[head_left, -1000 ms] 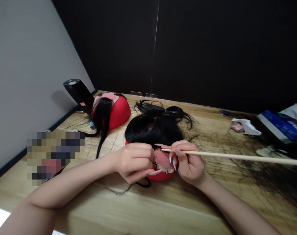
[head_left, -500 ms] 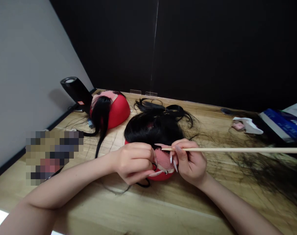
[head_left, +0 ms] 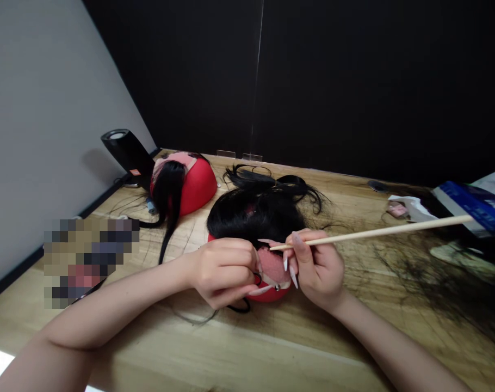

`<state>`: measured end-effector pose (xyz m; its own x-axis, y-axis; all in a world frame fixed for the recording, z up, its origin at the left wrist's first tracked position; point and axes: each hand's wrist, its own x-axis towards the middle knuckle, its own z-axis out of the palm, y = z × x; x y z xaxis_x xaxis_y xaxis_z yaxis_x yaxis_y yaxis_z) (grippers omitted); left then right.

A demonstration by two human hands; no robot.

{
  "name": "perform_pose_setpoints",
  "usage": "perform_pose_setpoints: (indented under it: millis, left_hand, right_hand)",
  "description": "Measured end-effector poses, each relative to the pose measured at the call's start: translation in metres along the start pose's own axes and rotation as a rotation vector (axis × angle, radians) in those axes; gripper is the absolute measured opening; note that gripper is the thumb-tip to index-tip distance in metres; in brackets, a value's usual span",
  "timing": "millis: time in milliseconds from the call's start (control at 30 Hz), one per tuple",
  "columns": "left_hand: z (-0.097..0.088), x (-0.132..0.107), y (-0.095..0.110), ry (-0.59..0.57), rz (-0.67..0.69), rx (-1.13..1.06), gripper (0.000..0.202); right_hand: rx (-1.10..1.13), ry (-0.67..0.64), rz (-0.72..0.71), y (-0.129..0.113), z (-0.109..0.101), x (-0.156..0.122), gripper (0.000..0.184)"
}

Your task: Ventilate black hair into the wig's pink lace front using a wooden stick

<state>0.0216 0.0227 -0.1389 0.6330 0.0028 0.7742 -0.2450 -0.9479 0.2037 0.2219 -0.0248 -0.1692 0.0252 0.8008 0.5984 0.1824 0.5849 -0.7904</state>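
My right hand point(head_left: 317, 268) pinches a thin wooden stick point(head_left: 373, 233), whose tip rests near a pink mesh wig cap point(head_left: 272, 267). My left hand point(head_left: 223, 270) grips the cap's edge with long pale nails against it. The cap lies on a red dome-shaped head block point(head_left: 274, 292), mostly hidden by my hands and by black hair point(head_left: 255, 218) heaped behind. A black strand trails below my left hand.
A second red dome point(head_left: 200, 188) with long black hair point(head_left: 168, 190) stands at the back left, beside a black cylinder point(head_left: 127, 152). On the wooden table point(head_left: 272, 348) lie loose hair clippings point(head_left: 435, 277), a white tissue point(head_left: 413, 208) and a blue packet point(head_left: 476, 201).
The stick's far end has swung upward, from level to slanting up toward the blue packet. My right hand has turned slightly; my left hand and the head block have stayed put.
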Motion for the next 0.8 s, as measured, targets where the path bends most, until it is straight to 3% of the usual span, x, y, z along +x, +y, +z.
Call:
perform_pose_setpoints:
  millis: [67,200,333,567,800]
  left_hand:
    - [0.0,0.0,0.0,-0.005,0.001,-0.003,0.014]
    - [-0.001,0.0,0.0,-0.01,0.003,0.011,0.014]
    - [-0.001,0.001,0.0,-0.02,0.006,0.029,0.013]
    - [0.001,0.0,0.0,-0.021,0.007,0.045,0.012]
    - [0.002,-0.002,0.0,-0.017,0.014,0.057,0.012]
  right_hand:
    - [0.041,0.008,0.087,-0.003,0.001,0.002,0.005]
    - [0.156,0.009,0.24,-0.011,0.002,0.01,0.019]
    - [0.212,-0.003,0.286,-0.016,0.002,0.016,0.028]
    - [0.195,-0.034,0.269,-0.013,-0.001,0.015,0.03]
    - [0.084,-0.086,0.098,-0.005,-0.004,0.006,0.022]
